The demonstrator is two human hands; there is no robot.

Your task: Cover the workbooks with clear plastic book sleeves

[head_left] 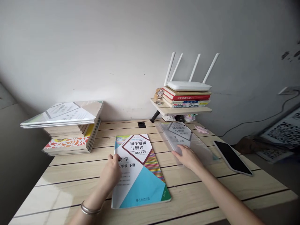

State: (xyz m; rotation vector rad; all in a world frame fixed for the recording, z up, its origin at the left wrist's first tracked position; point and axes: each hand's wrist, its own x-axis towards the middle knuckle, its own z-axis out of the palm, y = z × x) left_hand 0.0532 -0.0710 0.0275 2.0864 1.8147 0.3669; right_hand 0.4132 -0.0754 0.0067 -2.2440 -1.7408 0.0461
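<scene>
Left hand (pixel 112 170), silver bangles (pixel 90 209) on, curled over left side of blue-white workbook (pixel 142 184), toward table (pixel 58 190) front edge, mid-width; can't tell if pinching. Right hand (pixel 188 157) on plastic-covered book (pixel 179 132) nearer back edge; grip unclear too. Phone (pixel 233 157) by right edge; book stack (pixel 67 142) at back-left corner.

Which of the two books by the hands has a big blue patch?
The uncovered book by the left hand. The plastic-covered book by the right hand looks mostly grey.
</scene>
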